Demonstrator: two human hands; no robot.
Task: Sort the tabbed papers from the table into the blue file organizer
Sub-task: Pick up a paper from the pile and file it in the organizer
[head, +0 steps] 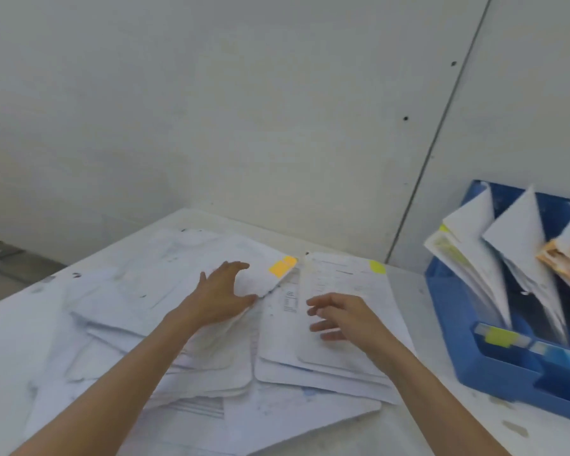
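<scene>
paper sheets lie in a loose overlapping heap [211, 373] from the near edge of the table [448, 419] toward its far edge: light, limp and slippery, best pinched at a free corner. the right hand [339, 315] hovers above it, fingers loosely curled, holding nothing. the left hand [221, 294] pinches the orange-tabbed sheet [263, 281] at its lifted corner. the blue file organizer [494, 366] stands at the right edge.
</scene>
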